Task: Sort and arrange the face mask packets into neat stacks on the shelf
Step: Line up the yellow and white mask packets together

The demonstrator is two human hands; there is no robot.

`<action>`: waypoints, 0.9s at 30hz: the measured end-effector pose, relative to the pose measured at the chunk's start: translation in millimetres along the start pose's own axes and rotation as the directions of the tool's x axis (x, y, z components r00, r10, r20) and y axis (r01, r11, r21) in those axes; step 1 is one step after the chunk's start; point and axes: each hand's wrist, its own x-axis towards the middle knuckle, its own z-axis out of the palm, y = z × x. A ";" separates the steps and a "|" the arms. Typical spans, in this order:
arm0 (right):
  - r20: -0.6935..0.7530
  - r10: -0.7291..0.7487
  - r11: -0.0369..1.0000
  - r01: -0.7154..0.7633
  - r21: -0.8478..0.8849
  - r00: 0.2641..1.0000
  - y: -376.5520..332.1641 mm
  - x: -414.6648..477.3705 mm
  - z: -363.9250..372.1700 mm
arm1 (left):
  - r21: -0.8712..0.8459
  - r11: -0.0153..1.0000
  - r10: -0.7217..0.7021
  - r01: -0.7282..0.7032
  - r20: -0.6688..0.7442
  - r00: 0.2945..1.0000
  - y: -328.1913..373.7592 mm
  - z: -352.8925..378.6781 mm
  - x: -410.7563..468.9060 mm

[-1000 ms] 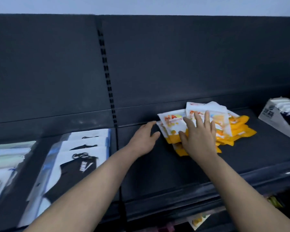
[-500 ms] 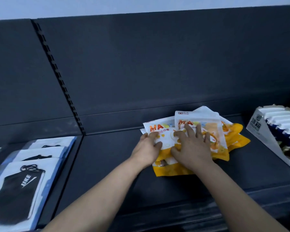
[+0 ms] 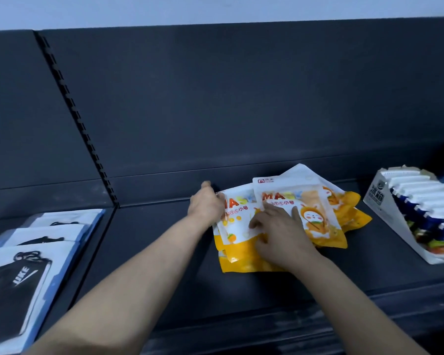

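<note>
Orange-and-white mask packets (image 3: 315,219) lie in a loose pile toward the shelf's (image 3: 159,242) rear edge. Right hand (image 3: 280,234) presses flat on them, fingers spread. Left hand (image 3: 207,204) meets the pile's left side; hold indeterminable.

Orange-white mask packets (image 3: 315,216) fanned untidily on dark shelf (image 3: 241,290)

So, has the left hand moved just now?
Yes: the left hand went right, away from the slotted upright, to the back-left corner of the packets.
</note>
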 end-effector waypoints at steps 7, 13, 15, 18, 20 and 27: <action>-0.042 0.031 0.996 -0.035 -0.086 0.999 -4.6 -3.9 10.8 | 0.355 0.910 0.186 -0.216 0.115 0.976 -1.6 2.4 -1.7; -0.021 0.077 0.996 -0.077 -0.034 0.997 -1.5 -3.6 8.8 | 0.126 0.979 0.142 -0.158 0.128 0.982 -3.2 -4.9 4.7; -0.046 0.073 0.997 -0.074 -0.017 0.996 -3.8 -0.8 7.0 | 0.048 0.993 0.104 -0.106 0.048 0.993 -6.8 -14.7 1.4; -0.107 0.014 1.000 -0.015 -0.002 0.994 -14.3 6.3 8.7 | 0.053 0.998 0.033 -0.029 -0.062 0.998 -16.1 -34.8 -6.2; -0.101 -0.051 0.998 0.054 0.026 0.994 -34.5 13.0 16.5 | 0.085 0.996 -0.002 0.014 -0.140 0.990 -31.6 -55.9 -14.5; -0.034 -0.195 0.981 0.194 -0.023 0.980 -125.8 19.0 51.7 | 0.244 0.959 -0.063 0.146 -0.318 0.946 -111.7 -120.0 -47.7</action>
